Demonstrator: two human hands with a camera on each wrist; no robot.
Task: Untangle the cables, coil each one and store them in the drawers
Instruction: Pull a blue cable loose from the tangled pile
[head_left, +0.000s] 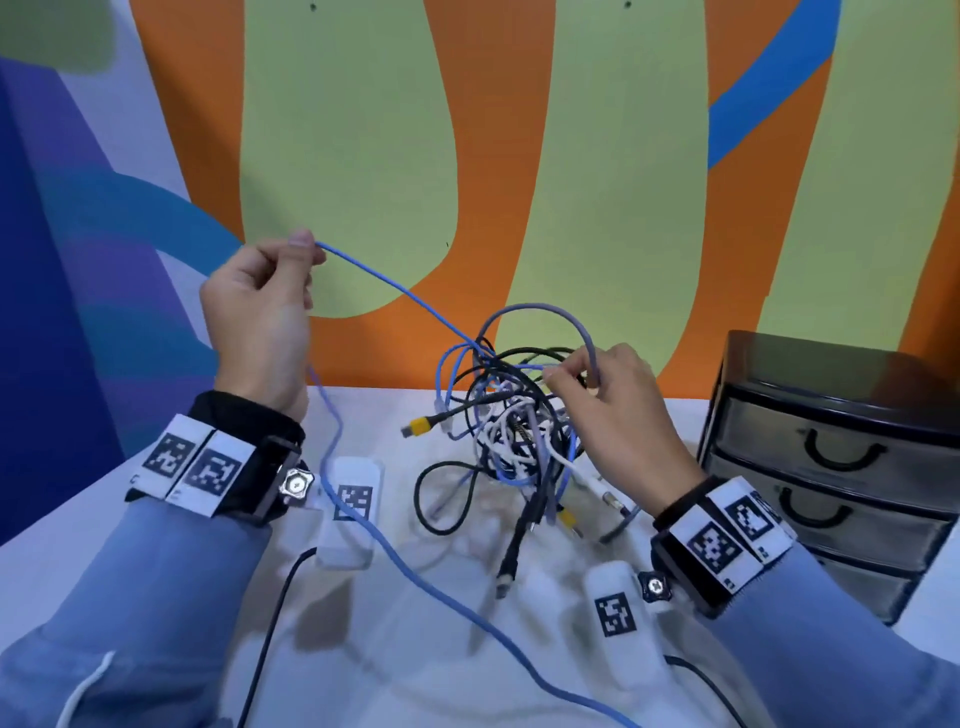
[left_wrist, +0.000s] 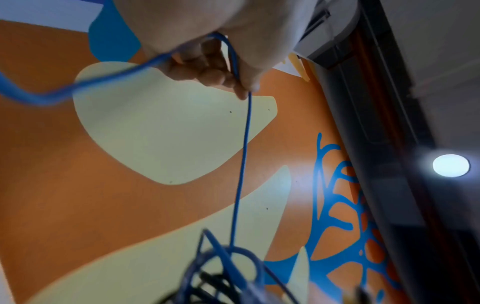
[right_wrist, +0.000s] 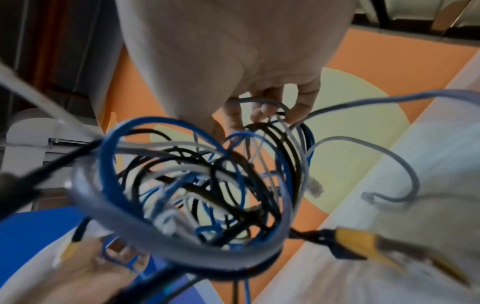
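A tangle of cables, blue, black, white and grey, hangs partly lifted over the white table. My left hand is raised at the left and pinches a blue cable that runs taut down into the tangle; its slack end trails down over the table toward me. My right hand grips several strands at the top of the tangle, among them a grey loop. A black drawer unit with three closed drawers stands at the right.
A yellow-tipped plug sticks out left of the tangle, another yellow plug lies below it. Two white tagged blocks lie on the table near my wrists. A painted orange and green wall stands close behind.
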